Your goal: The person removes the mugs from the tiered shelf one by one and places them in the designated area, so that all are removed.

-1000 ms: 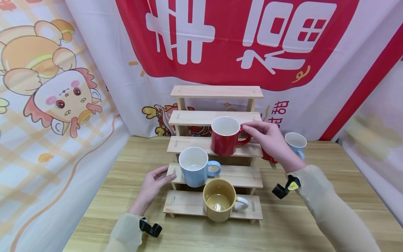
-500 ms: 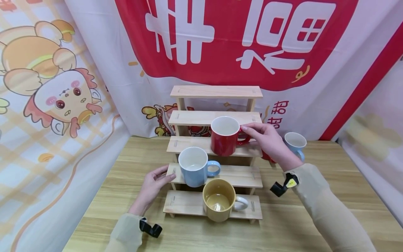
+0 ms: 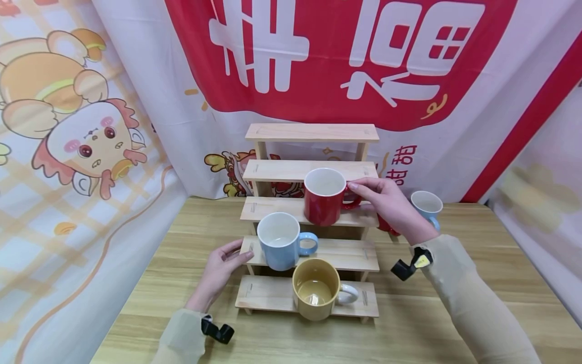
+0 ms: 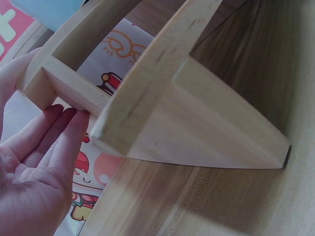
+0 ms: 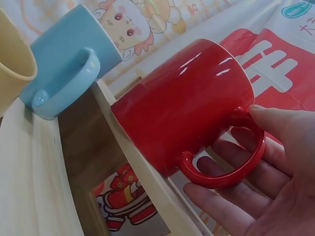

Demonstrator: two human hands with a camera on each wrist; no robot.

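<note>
A red mug (image 3: 324,202) with a white inside stands upright on the middle step of a tiered wooden shelf (image 3: 313,132). My right hand (image 3: 386,205) holds its handle (image 5: 226,172), thumb at the top and fingers behind the loop. On the step below sits a light blue mug (image 3: 279,247). A yellow mug (image 3: 317,298) with a white handle is on the lowest step. At the shelf's left side my left hand (image 3: 220,270) grips the end of the blue mug's step, thumb above; in the left wrist view its fingertips (image 4: 54,113) touch the wood from below.
Behind my right wrist, another light blue mug (image 3: 427,205) stands on the wood-grain table (image 3: 177,242). Part of another red object (image 3: 386,225) shows beside the shelf, mostly hidden by my hand. Printed cloth (image 3: 177,116) hangs at the back and sides.
My right forearm has shifted slightly left. The mugs, the shelf and my left hand stay where they were.
</note>
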